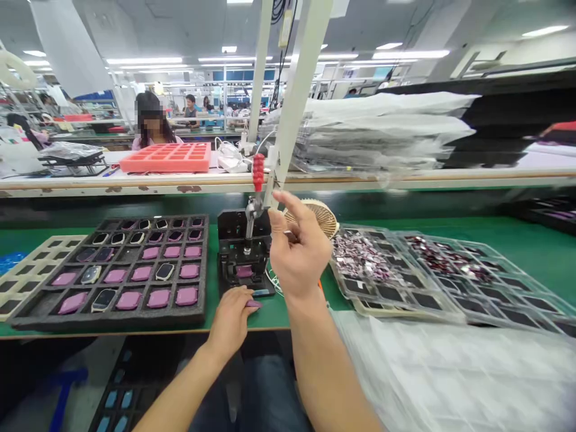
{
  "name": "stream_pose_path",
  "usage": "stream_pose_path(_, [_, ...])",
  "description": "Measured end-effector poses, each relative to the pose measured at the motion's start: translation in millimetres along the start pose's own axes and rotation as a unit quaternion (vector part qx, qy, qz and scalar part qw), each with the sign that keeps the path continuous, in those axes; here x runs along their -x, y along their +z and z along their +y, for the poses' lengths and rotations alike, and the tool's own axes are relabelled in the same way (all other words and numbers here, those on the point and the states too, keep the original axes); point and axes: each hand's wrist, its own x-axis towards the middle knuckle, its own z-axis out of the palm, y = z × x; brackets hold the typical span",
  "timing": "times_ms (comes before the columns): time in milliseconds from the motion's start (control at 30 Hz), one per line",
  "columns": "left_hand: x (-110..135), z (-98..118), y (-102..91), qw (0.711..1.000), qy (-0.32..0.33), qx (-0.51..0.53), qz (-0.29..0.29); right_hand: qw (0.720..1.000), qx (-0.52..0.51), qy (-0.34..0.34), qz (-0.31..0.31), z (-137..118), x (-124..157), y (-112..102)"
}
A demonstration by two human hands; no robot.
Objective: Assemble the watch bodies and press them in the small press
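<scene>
My left hand [230, 318] rests at the front of the green bench and pinches a small pink part [253, 304] at its fingertips, next to the base of a black hand press [240, 252] with a red handle grip [258, 171]. Another pink piece [244, 272] sits in the press jig. My right hand [299, 249] is raised just right of the press, its index finger up and its thumb apart, with nothing visible in it. Left of the press lies a black foam tray [27, 321] holding several pink pads and dark watch-shaped pieces.
A small round fan [317, 217] stands behind my right hand. Clear plastic trays [382, 270] of shiny pieces fill the bench's right side, and a beige tray [40, 270] lies far left. White plastic sheets [441, 372] lie at front right. A co-worker [153, 126] sits across the shelf.
</scene>
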Motion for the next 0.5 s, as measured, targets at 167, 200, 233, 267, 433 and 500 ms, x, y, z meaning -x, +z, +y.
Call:
stream_pose_path(167, [24.8, 6.7, -15.0, 0.997, -0.040, 0.029, 0.059, 0.975, 0.060, 0.066, -0.204, 19.2, 59.0, -17.9])
stream_pose_path(200, [32.1, 7.7, -16.9, 0.996, -0.051, 0.034, 0.069, 0.954, 0.082, 0.082, -0.275, 29.1, 75.4, -19.3])
stream_pose_path(233, [39.3, 8.7, -17.7, 0.994, -0.062, 0.038, 0.079, 0.929, 0.110, 0.096, -0.341, 38.9, 90.3, -19.2])
stream_pose_path(267, [46.1, 9.8, -17.7, 0.993, -0.073, 0.040, 0.087, 0.901, 0.138, 0.103, -0.398, 47.8, 102.5, -17.3])
stream_pose_path(433, [61.8, 17.8, -11.2, 0.988, -0.089, 0.021, 0.124, 0.840, 0.198, 0.107, -0.493, 70.3, 115.4, 6.3])
stream_pose_path(500, [57.9, 20.6, -9.5, 0.986, -0.078, 0.007, 0.145, 0.833, 0.209, 0.109, -0.500, 72.1, 107.0, 12.3])
